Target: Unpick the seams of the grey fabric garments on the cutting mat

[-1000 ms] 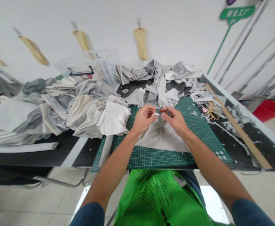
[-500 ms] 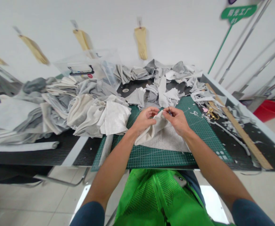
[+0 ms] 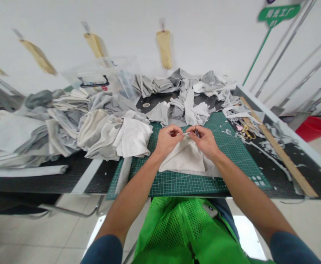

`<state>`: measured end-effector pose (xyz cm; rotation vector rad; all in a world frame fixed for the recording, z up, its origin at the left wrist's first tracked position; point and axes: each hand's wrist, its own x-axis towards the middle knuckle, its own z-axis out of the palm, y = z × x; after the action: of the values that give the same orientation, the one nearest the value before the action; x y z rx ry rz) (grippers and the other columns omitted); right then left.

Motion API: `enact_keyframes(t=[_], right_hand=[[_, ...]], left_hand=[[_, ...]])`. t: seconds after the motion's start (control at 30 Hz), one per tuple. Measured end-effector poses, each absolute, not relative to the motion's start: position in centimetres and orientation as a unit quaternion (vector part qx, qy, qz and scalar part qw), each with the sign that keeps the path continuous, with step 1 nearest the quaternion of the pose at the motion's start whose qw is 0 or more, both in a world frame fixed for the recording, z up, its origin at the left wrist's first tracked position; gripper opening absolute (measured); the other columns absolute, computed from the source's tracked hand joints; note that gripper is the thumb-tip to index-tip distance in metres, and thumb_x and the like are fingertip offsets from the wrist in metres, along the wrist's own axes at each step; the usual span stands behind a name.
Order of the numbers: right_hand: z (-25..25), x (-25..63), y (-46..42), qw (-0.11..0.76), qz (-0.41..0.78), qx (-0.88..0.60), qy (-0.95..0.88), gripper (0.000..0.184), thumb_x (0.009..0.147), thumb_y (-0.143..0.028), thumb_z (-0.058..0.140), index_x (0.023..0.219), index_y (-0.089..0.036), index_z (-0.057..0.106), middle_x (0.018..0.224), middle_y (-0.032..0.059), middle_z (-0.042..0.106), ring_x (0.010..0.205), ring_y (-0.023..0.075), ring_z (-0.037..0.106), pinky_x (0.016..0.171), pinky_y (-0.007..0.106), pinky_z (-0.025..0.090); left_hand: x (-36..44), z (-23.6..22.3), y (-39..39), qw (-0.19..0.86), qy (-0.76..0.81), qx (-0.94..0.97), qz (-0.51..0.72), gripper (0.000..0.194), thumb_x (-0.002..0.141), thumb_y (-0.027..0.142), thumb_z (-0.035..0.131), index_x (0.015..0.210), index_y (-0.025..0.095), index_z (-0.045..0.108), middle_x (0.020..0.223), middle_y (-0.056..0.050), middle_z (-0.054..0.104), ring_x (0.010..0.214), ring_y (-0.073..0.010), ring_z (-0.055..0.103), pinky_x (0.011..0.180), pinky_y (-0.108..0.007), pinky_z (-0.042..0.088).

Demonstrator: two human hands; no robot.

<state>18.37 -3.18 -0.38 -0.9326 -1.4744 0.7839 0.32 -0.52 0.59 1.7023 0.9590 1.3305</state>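
Note:
A light grey-beige piece of cloth lies partly folded over on the green cutting mat, its far edge raised between my hands. My left hand pinches that edge with thumb and fingers closed. Close beside it, my right hand pinches the same edge. A small dark tool, perhaps thread snips, pokes up from my right fingers; most of it is hidden. A thin white strip of the cloth edge shows between the two thumbs.
Grey and beige fabric pieces are heaped on the left. More scraps lie beyond the mat. At right are a wooden ruler, gold-handled scissors and trimmings. Behind stands a clear plastic box; a red bucket is beyond the table.
My left hand let go of the edge, opened slightly, then closed on it again near my right hand. The cloth has folded over, showing a paler side. The right hand stays nearly in place.

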Motion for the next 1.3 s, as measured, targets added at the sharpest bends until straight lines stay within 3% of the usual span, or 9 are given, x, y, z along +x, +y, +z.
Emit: enact_keyframes(t=[0.23, 0.33, 0.47, 0.63, 0.87, 1.1, 1.3], right_hand=[[-0.26, 18.45, -3.24, 0.583, 0.324, -0.371, -0.646, 0.01, 0.086, -0.031, 0.069, 0.082, -0.022, 0.073, 0.087, 0.0019, 0.07, 0.081, 0.0171, 0.06, 0.074, 0.031, 0.044], [-0.31, 18.45, -3.2, 0.581, 0.32, -0.367, -0.652, 0.013, 0.085, -0.033, 0.071, 0.078, -0.022, 0.069, 0.091, 0.0035, 0.07, 0.09, 0.0197, 0.063, 0.077, 0.032, 0.046], [-0.44, 18.42, -3.2, 0.568, 0.321, -0.376, -0.658, 0.013, 0.086, -0.036, 0.072, 0.084, -0.022, 0.07, 0.091, 0.0029, 0.069, 0.084, 0.0181, 0.06, 0.074, 0.031, 0.045], [-0.34, 18.51, -3.44, 0.56, 0.348, -0.377, -0.65, 0.018, 0.087, -0.038, 0.074, 0.094, -0.022, 0.07, 0.088, 0.0018, 0.066, 0.078, 0.0162, 0.056, 0.072, 0.03, 0.044], [-0.1, 18.61, -3.59, 0.569, 0.381, -0.367, -0.629, 0.036, 0.091, -0.053, 0.069, 0.111, -0.023, 0.067, 0.104, 0.0047, 0.07, 0.087, 0.0172, 0.062, 0.077, 0.03, 0.05], [-0.37, 18.54, -3.41, 0.551, 0.251, -0.423, -0.674, 0.036, 0.094, -0.05, 0.067, 0.119, -0.024, 0.072, 0.116, 0.0088, 0.075, 0.102, 0.0243, 0.069, 0.089, 0.039, 0.054], [-0.25, 18.06, -3.72, 0.532, 0.114, -0.419, -0.727, 0.03, 0.095, -0.042, 0.067, 0.119, -0.026, 0.075, 0.104, 0.0083, 0.077, 0.092, 0.0236, 0.068, 0.087, 0.04, 0.056]], left_hand=[[0.24, 0.41, -0.48, 0.375, 0.377, 0.657, 0.535, 0.01, 0.072, 0.02, 0.079, 0.074, 0.02, 0.069, 0.065, 0.004, 0.059, 0.061, -0.0111, 0.047, 0.059, -0.026, 0.037], [0.2, 0.48, -0.35, 0.383, 0.355, 0.648, 0.555, 0.015, 0.073, 0.024, 0.081, 0.075, 0.02, 0.066, 0.075, 0.001, 0.062, 0.07, -0.0131, 0.055, 0.064, -0.026, 0.041], [0.45, 0.76, -0.67, 0.433, 0.292, 0.641, 0.562, 0.029, 0.076, 0.037, 0.084, 0.077, 0.019, 0.061, 0.097, -0.005, 0.069, 0.092, -0.017, 0.064, 0.075, -0.027, 0.047], [0.82, 0.56, -0.93, 0.474, 0.273, 0.623, 0.559, 0.039, 0.076, 0.045, 0.087, 0.082, 0.019, 0.058, 0.089, -0.002, 0.067, 0.08, -0.0133, 0.061, 0.074, -0.027, 0.047], [0.64, 0.57, -0.53, 0.468, 0.292, 0.588, 0.592, 0.04, 0.07, 0.034, 0.091, 0.09, 0.02, 0.059, 0.089, -0.001, 0.068, 0.078, -0.0127, 0.063, 0.076, -0.028, 0.051], [0.71, 0.74, -0.63, 0.459, 0.304, 0.567, 0.613, 0.037, 0.069, 0.027, 0.088, 0.089, 0.021, 0.058, 0.088, -0.001, 0.071, 0.075, -0.0123, 0.065, 0.073, -0.027, 0.052], [0.71, 0.78, -0.7, 0.464, 0.314, 0.571, 0.601, 0.036, 0.071, 0.032, 0.087, 0.089, 0.02, 0.059, 0.088, -0.002, 0.073, 0.072, -0.012, 0.066, 0.07, -0.027, 0.052]])
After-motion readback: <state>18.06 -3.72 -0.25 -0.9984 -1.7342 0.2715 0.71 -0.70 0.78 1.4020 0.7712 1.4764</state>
